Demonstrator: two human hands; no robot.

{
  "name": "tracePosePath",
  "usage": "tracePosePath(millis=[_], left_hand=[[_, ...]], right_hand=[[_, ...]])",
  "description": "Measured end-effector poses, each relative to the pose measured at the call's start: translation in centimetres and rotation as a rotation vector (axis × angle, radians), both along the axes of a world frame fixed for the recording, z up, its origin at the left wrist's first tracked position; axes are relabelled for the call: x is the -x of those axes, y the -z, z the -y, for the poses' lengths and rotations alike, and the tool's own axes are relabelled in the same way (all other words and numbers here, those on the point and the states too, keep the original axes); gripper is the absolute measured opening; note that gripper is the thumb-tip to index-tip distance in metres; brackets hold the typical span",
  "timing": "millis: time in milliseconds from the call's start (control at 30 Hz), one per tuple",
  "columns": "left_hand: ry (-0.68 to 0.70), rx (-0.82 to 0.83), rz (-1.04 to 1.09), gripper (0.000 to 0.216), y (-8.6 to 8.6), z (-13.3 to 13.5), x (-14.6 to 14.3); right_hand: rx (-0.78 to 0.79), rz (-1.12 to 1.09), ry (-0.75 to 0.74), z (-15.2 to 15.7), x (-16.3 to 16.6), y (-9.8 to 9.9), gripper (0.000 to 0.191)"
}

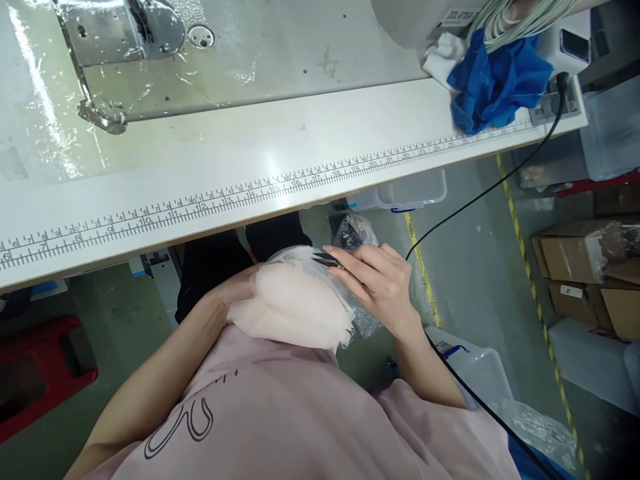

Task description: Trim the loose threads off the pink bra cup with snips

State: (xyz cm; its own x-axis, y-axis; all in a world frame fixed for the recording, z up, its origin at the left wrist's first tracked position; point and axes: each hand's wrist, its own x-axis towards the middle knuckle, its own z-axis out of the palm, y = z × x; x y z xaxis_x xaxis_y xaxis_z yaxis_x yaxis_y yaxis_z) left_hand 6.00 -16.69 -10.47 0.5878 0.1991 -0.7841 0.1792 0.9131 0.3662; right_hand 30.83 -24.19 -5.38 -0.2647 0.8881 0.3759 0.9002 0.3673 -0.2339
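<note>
Head camera: the bundle of pale sheer cloth [295, 303] sits between the front edge of the table [225, 150] and the person's pink shirt [300, 400]. The right hand [383, 283] is clamped on small dark snips [326, 259], tips at the cloth's upper right part. Good handling here means keeping that part spread and steady, with the points clear of the fingers behind. The left hand [239, 291] goes in behind the cloth; its fingers are hidden, so I cannot tell whether they pinch or lie apart. Whether the blades touch fabric is hard to make out.
</note>
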Motion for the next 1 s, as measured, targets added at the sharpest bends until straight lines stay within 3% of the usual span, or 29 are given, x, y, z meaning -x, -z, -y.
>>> tracePosePath(millis=[300,433,667,1000], left_hand=[[-0.009,-0.025,0.025,0.038,0.2,0.0,0.3],[-0.004,-0.006,0.069,0.038,0.3,0.0,0.3],[0.029,-0.051,-0.015,0.032,-0.4,0.1,0.0],[0.023,-0.047,0.005,0.042,-0.1,-0.1,0.2]], right_hand=[[0.035,0.019,0.090,0.9,-1.0,-1.0,0.022],[0.113,-0.023,0.072,0.8,-0.6,-1.1,0.026],[0.097,-0.043,0.043,-0.4,0.2,-0.8,0.026],[0.228,-0.198,0.085,0.1,-0.3,-0.9,0.030]])
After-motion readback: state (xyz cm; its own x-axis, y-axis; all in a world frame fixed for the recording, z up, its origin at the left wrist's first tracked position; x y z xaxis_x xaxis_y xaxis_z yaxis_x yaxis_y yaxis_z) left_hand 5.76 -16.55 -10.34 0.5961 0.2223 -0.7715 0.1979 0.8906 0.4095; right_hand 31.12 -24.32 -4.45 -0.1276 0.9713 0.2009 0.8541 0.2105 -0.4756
